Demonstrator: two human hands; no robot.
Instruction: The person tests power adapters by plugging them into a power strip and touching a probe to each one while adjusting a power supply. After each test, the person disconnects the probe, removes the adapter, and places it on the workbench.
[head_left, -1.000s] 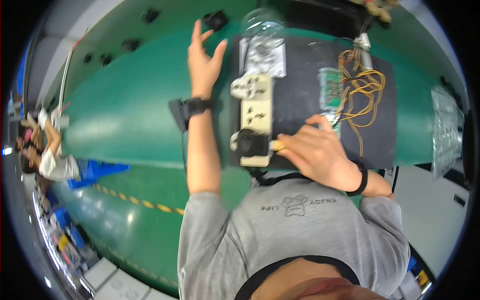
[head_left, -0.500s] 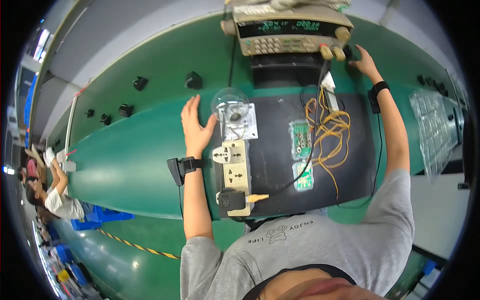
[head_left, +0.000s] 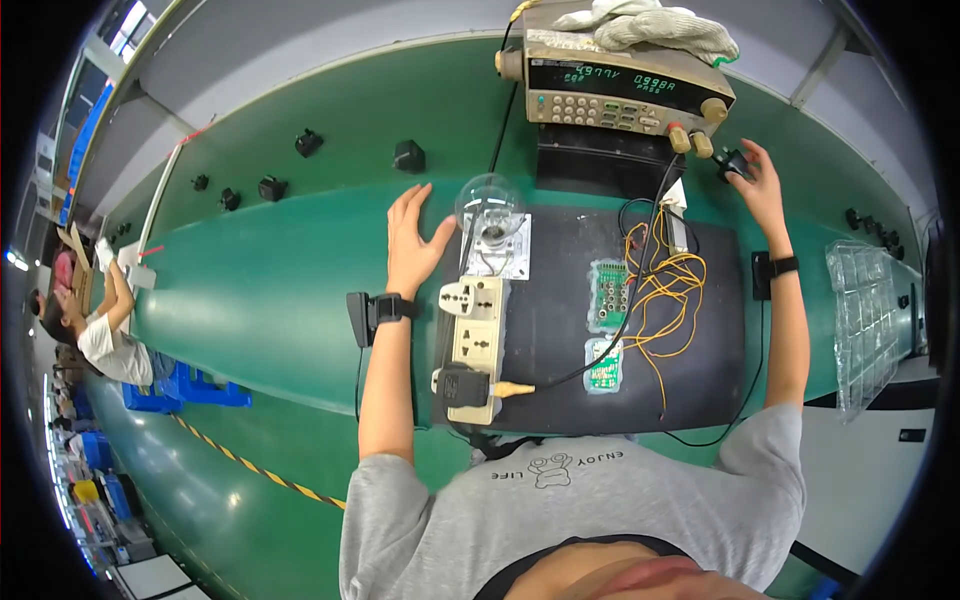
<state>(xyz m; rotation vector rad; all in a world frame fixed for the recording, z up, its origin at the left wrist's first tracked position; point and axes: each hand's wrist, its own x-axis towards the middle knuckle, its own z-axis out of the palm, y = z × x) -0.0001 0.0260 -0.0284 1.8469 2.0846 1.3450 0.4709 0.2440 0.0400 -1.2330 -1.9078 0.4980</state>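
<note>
My left hand [head_left: 415,240] lies open on the green tabletop, thumb spread from the fingers, left of a clear glass bulb [head_left: 489,205] mounted on a white square plate [head_left: 517,248]. My right hand [head_left: 763,195] reaches to the far right, with thumb and fingers about a black plug adapter [head_left: 732,165] beside the bench power meter [head_left: 625,85]. A beige power strip [head_left: 478,340] stands on the black mat [head_left: 540,390], carrying a white plug adapter [head_left: 458,298] and a black charger [head_left: 463,389] with a yellow-ended cable. Two green circuit boards [head_left: 610,297] lie on the mat by tangled yellow wires [head_left: 683,290].
Several black adapters [head_left: 409,156] sit along the far left, and more [head_left: 868,228] at the right. A clear plastic blister tray [head_left: 862,330] lies at the right edge. White gloves [head_left: 665,30] rest on the meter. Another person [head_left: 105,335] sits at the far left.
My right hand has closed in on the black adapter, thumb and fingers now around it. My left hand stays by the bulb. The view has shifted, and the meter's lit readout differs.
</note>
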